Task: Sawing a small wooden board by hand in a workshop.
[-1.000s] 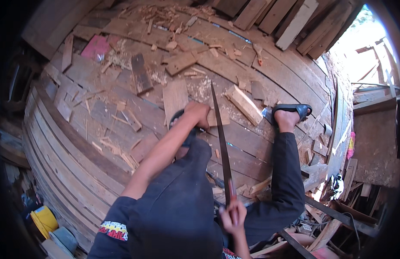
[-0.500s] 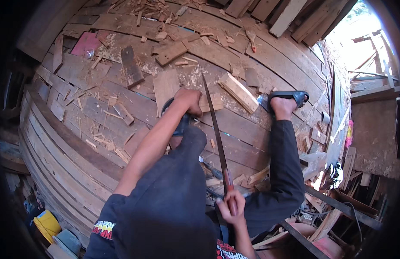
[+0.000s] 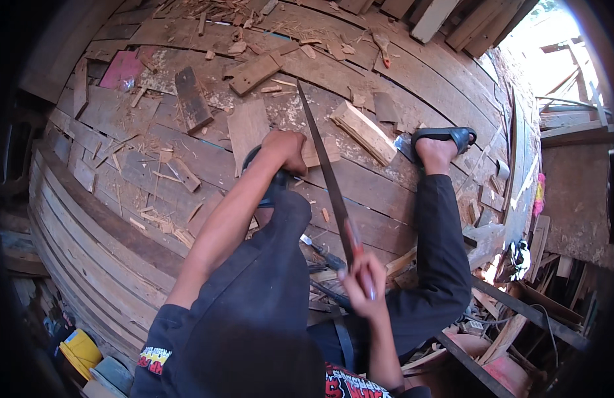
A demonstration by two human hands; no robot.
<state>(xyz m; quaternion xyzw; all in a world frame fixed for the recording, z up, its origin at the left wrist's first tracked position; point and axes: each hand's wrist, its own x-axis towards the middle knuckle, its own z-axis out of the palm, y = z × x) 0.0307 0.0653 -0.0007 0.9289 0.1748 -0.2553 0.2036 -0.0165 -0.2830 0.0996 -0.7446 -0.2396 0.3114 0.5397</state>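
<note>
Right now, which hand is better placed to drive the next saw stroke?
Right. The right hand grips the handsaw by its handle, while the left hand is out on the small wood piece beside the blade.

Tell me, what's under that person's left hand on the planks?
The left hand presses on a small flat wood piece beside the long saw blade, with floor planks below. How far the piece runs under the palm is covered.
</note>
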